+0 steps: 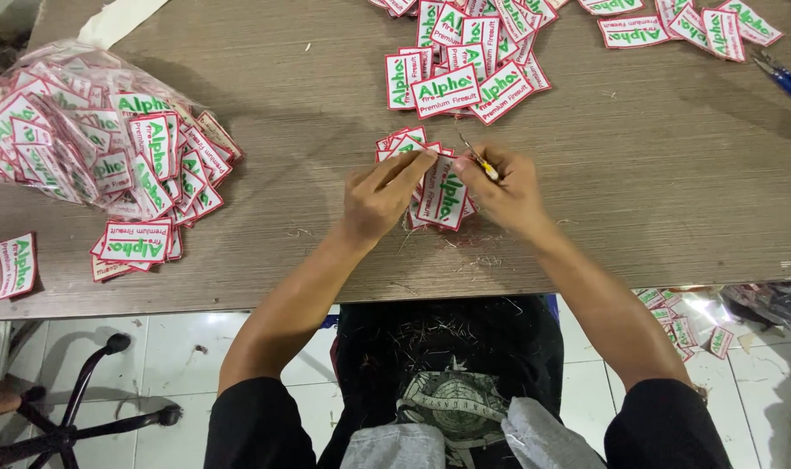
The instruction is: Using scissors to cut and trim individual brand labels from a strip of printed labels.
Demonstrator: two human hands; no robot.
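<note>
My left hand and right hand are bare: no gloves, rings or watch visible. Forearms uncovered to above the elbow. Black short sleeves end at the upper arms. Black shirt with a grey-white round printed graphic on the front. Grey cloth over my lap. Loose thread bits cling to the shirt.

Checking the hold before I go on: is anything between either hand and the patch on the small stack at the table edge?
Nothing visible. The left hand pinches the top patch directly; the right hand, holding a small tool, touches its other side.
</note>
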